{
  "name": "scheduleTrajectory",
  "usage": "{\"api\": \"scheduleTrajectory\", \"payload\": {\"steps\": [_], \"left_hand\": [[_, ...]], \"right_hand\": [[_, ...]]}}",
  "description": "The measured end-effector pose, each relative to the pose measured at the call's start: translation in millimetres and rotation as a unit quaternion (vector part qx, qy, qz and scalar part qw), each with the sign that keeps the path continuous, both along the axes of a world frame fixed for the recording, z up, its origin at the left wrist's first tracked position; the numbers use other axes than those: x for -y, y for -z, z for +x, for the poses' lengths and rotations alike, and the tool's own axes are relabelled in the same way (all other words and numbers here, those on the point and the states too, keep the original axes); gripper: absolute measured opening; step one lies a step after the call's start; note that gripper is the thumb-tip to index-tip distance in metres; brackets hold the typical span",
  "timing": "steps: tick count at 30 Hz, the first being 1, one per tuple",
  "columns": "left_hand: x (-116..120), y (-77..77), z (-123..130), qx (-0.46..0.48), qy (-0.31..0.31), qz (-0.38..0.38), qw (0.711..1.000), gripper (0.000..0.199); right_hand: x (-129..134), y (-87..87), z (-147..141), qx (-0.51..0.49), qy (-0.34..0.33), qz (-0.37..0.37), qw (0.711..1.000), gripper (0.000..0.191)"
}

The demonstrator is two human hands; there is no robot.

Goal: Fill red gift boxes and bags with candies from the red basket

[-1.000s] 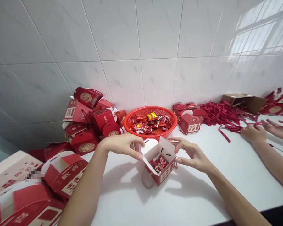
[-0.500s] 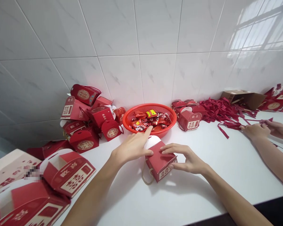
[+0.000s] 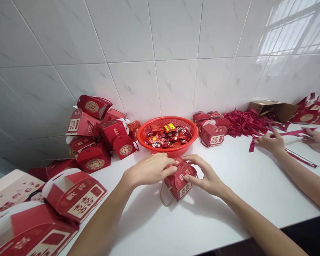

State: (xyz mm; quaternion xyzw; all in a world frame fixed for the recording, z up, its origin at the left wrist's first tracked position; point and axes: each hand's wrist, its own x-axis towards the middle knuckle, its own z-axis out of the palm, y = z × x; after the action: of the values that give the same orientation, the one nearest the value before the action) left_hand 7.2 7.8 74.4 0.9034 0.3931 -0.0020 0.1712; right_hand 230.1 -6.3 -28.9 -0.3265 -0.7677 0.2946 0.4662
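Note:
A small red candy box with gold and white lettering stands on the white table between my hands, its rounded flaps folded over the top. My left hand grips the far left of the lid, with thumb and fingers bent at the flaps. On the other side, my right hand has its thumb on the front flap and its fingers at the back edge. A twisted cord handle hangs down at the box's left. Part of the top is hidden under my fingers.
Behind the box stands a red plastic basket of wrapped candies. Red boxes pile up at left; open ones stand nearer. At right are a finished-looking box, dark red ribbons, a cardboard box and a co-worker's hands with ribbon.
The front and back flaps of the box, open or flat before, are now folded over its top. Both my hands have closed in on the lid. The co-worker has stretched a ribbon out.

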Motion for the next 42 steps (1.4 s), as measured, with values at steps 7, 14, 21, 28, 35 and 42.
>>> {"api": "scheduleTrajectory", "payload": {"steps": [7,14,21,28,35,42], "left_hand": [[2.0,7.7,2.4,-0.018,-0.066,-0.033,0.997,0.043],[2.4,19.8,21.2,-0.025,-0.107,-0.025,0.994,0.040],[2.7,25.5,33.0,-0.022,-0.135,-0.007,0.991,0.044],[-3.9,30.3,25.8,0.049,-0.074,-0.005,0.996,0.047],[-26.9,30.7,16.8,0.122,-0.067,0.111,0.984,0.035],[-58.5,59.0,18.7,0.105,-0.109,0.158,0.976,0.032]], "right_hand": [[-3.0,7.2,-0.8,0.009,0.032,-0.056,0.998,0.047],[-5.6,8.8,2.2,0.067,0.083,0.078,0.991,0.052],[-7.1,15.9,4.9,0.165,0.076,0.079,0.980,0.074],[-17.9,11.4,19.2,0.186,0.108,0.099,0.972,0.057],[-60.7,22.9,83.4,0.183,0.283,0.087,0.938,0.059],[-124.3,48.0,108.5,0.140,0.462,0.065,0.873,0.076]]}}
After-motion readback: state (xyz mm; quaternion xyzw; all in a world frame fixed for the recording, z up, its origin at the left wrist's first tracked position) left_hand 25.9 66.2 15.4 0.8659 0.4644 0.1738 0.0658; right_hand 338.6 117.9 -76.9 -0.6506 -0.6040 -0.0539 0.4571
